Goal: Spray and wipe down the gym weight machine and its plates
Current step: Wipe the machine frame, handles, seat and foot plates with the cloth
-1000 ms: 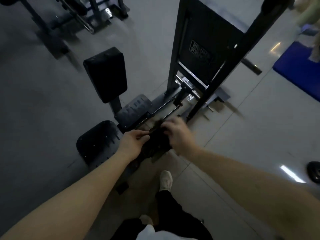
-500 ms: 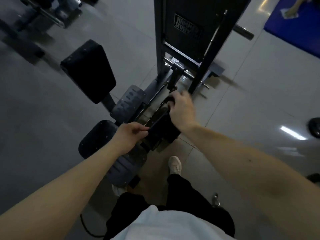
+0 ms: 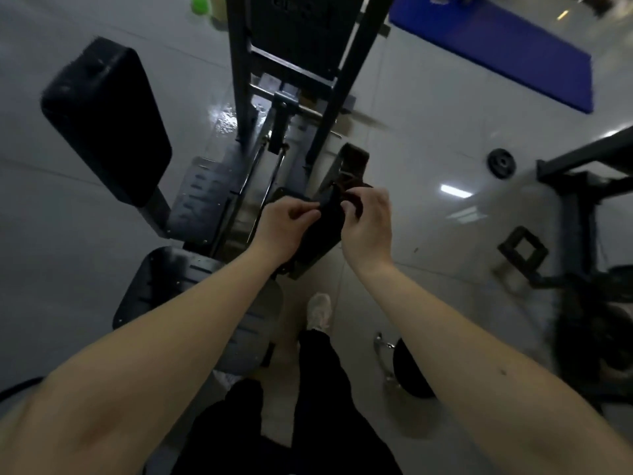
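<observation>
While fingers (image 3: 303, 211) of left hand (image 3: 284, 224) and right hand (image 3: 369, 225) pinch a cloth (image 3: 329, 216) | weight machine (image 3: 237, 63) below | green blur (image 3: 199, 3), perhaps bottle

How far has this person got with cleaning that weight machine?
Seemingly done: spraying, since the floor by the machine glistens wet. In hand: the left hand and right hand pinch a dark cloth above it. Left: probably the wiping; the small plate lies aside, untouched.

The back pad (image 3: 106, 121) stands left of the machine frame (image 3: 239, 80). Right of the frame a weight plate (image 3: 501, 163) lies on the floor, with a mat (image 3: 496, 46) farther back. Before the frame, the left hand (image 3: 284, 224) and right hand (image 3: 370, 224) hold a cloth (image 3: 330, 217) between them.
</observation>
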`<state>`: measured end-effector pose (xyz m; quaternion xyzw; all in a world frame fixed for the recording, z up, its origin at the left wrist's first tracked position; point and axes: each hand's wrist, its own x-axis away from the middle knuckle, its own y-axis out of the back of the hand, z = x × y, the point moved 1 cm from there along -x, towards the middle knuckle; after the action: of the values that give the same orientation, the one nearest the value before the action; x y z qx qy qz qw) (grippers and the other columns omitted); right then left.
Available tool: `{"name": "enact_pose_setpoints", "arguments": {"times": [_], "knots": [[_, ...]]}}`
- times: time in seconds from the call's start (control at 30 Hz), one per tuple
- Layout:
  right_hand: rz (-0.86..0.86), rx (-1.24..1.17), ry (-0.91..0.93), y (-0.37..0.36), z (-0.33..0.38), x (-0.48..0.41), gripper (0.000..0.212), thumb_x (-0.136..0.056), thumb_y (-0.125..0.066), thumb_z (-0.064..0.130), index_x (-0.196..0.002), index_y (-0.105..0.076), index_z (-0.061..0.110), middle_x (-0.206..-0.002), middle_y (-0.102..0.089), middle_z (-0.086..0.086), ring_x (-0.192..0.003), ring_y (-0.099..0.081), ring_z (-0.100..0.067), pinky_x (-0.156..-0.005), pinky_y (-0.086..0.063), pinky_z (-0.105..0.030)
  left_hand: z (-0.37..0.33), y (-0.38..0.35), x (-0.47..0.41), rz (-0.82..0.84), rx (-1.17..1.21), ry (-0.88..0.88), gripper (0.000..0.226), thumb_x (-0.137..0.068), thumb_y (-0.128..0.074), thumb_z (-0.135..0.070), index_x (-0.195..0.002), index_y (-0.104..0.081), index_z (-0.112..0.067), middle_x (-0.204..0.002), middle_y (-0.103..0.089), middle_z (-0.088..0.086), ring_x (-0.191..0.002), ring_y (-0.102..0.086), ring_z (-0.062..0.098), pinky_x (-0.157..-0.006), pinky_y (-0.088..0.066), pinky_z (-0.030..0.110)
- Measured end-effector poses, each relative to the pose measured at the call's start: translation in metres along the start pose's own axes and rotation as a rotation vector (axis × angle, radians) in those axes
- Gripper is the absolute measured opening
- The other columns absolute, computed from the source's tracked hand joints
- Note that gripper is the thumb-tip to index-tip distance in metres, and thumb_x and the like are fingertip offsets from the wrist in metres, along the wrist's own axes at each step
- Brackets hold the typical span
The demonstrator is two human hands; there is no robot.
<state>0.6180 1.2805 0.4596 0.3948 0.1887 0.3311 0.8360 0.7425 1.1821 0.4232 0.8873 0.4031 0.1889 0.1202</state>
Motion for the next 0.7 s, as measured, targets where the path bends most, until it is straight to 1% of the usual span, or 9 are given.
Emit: {"name": "enact_pose_setpoints", "arguments": {"times": [0.03,0.1,0.2,0.27,0.37,0.43,0.53,0.6,0.7], "knots": [[-0.025,-0.003,0.013,-0.002,0.000,0.012,0.013,-0.099,-0.060,0.013,-0.111,-0.061,0.009,-0.115,-0.047,-0.008,-0.107,-0.051,-0.023,-0.090,-0.050,-0.033,0.002,-0.001,0.000,0.002,-0.001,-0.010,0.023,-0.095,-0.071,-0.025,-0.116,-0.074,-0.016,-0.108,-0.067,-0.004,-0.097,-0.063,0.006,-0.084,-0.046,0.012],[-0.044,-0.004,0.012,-0.008,0.002,0.036,0.013,-0.098,-0.062,0.012,-0.111,-0.059,0.011,-0.119,-0.043,-0.006,-0.107,-0.051,-0.021,-0.089,-0.052,-0.030,0.005,-0.002,0.000,0.017,0.008,-0.032,0.022,-0.096,-0.070,-0.025,-0.115,-0.074,-0.015,-0.108,-0.066,-0.003,-0.099,-0.063,0.008,-0.088,-0.049,0.018],[-0.018,-0.002,-0.012,-0.010,0.010,0.050,0.014,-0.096,-0.064,0.015,-0.111,-0.062,0.014,-0.119,-0.041,-0.003,-0.105,-0.052,-0.018,-0.088,-0.053,-0.030,0.004,-0.001,0.003,0.024,0.013,-0.047,0.020,-0.096,-0.068,-0.022,-0.113,-0.074,-0.014,-0.107,-0.066,0.000,-0.099,-0.063,0.011,-0.091,-0.050,0.024],[-0.004,0.045,-0.059,-0.005,0.013,0.029,0.016,-0.096,-0.065,0.021,-0.112,-0.067,0.017,-0.117,-0.048,-0.003,-0.105,-0.054,-0.018,-0.090,-0.052,-0.033,0.001,-0.002,0.007,0.019,0.039,-0.044,0.020,-0.097,-0.067,-0.020,-0.115,-0.074,-0.014,-0.107,-0.064,-0.001,-0.099,-0.062,0.011,-0.092,-0.048,0.024],[0.029,0.160,-0.113,-0.002,0.023,-0.030,0.025,-0.096,-0.065,0.027,-0.118,-0.073,0.021,-0.122,-0.061,-0.008,-0.113,-0.059,-0.025,-0.100,-0.050,-0.040,0.001,-0.009,0.020,0.004,0.129,0.000,0.026,-0.098,-0.062,-0.010,-0.122,-0.070,-0.014,-0.109,-0.058,-0.007,-0.098,-0.059,0.004,-0.098,-0.049,0.026],[0.044,0.197,-0.145,-0.005,0.032,-0.053,0.025,-0.097,-0.065,0.025,-0.120,-0.073,0.020,-0.126,-0.059,-0.011,-0.116,-0.057,-0.029,-0.102,-0.046,-0.037,0.005,-0.015,0.029,0.015,0.160,0.008,0.039,-0.097,-0.058,-0.004,-0.134,-0.063,-0.017,-0.120,-0.053,-0.007,-0.107,-0.058,0.006,-0.105,-0.048,0.027],[0.006,0.192,-0.179,-0.014,0.036,-0.038,0.025,-0.100,-0.061,0.024,-0.122,-0.070,0.017,-0.125,-0.055,-0.009,-0.115,-0.056,-0.027,-0.095,-0.043,-0.031,0.013,-0.020,0.040,0.029,0.189,-0.004,0.048,-0.098,-0.056,-0.004,-0.144,-0.055,-0.019,-0.130,-0.049,-0.007,-0.118,-0.055,0.011,-0.108,-0.046,0.027],[-0.006,0.154,-0.151,-0.011,0.034,-0.010,0.025,-0.100,-0.060,0.025,-0.122,-0.069,0.017,-0.120,-0.053,-0.004,-0.111,-0.055,-0.023,-0.096,-0.045,-0.031,0.015,-0.019,0.046,0.009,0.219,0.021,0.044,-0.099,-0.058,-0.008,-0.141,-0.057,-0.019,-0.131,-0.051,-0.008,-0.118,-0.056,0.010,-0.106,-0.047,0.027],[0.093,0.128,-0.081,0.002,0.035,0.030,0.024,-0.097,-0.066,0.022,-0.120,-0.072,0.015,-0.117,-0.054,-0.002,-0.103,-0.052,-0.016,-0.091,-0.039,-0.024,0.015,-0.013,0.060,-0.023,0.306,0.099,0.033,-0.100,-0.060,-0.018,-0.133,-0.062,-0.018,-0.125,-0.060,-0.005,-0.113,-0.062,0.010,-0.100,-0.052,0.028]]}}
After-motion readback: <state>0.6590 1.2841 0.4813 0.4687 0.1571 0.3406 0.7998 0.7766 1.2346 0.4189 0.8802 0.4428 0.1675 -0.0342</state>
